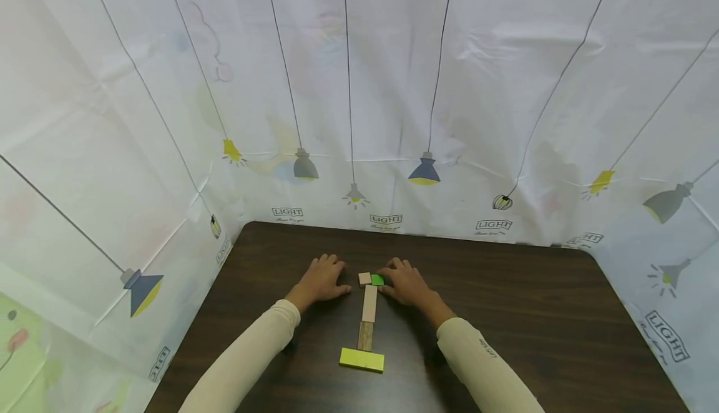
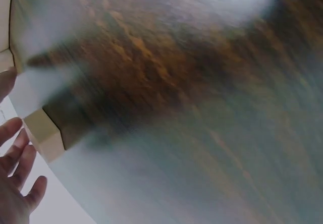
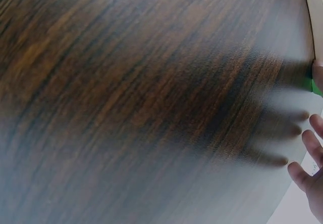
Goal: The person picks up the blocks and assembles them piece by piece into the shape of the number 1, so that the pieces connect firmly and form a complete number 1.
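Observation:
My left hand (image 1: 322,279) rests on the table to the left of a small beige block (image 1: 364,278), its fingers spread and holding nothing. In the left wrist view the same beige block (image 2: 44,133) lies close by my fingers (image 2: 20,158). My right hand (image 1: 407,284) has thumb and index finger at the green block (image 1: 377,279), seemingly pinching it against the beige block's right side. Below these two, a longer beige block (image 1: 369,304), a brown wood block (image 1: 365,336) and a crosswise yellow block (image 1: 361,359) form a line toward me.
The dark wood table (image 1: 505,313) extends to both sides of the blocks. A white sheet (image 1: 382,88) printed with hanging lamps surrounds its back and sides.

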Tool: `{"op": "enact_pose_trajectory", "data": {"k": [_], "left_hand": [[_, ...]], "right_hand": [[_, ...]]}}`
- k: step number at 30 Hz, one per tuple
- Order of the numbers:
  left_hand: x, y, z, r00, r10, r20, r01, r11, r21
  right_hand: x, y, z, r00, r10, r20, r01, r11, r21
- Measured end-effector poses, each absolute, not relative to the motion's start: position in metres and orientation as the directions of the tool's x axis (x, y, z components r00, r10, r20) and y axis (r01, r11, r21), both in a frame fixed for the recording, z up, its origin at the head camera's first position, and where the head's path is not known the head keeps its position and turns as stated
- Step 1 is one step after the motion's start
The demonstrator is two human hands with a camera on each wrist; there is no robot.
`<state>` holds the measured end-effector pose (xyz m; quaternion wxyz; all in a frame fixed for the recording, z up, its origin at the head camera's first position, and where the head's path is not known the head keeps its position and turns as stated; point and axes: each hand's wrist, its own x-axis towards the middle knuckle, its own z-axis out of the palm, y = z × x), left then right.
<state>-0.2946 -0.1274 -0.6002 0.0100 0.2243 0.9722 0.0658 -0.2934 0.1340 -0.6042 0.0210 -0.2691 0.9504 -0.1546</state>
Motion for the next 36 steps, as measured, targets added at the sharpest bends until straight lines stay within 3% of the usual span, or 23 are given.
{"op": "enact_pose_trajectory", "data": {"k": [36], "left_hand": [[-0.279,-0.166,-0.602,-0.925,0.378,0.029,0.379,0.919,0.107]], "right_hand": [[-0.292,0.134,-0.602,-0.854,-0.515,0.067,-0.508,0.800,-0.319]]}}
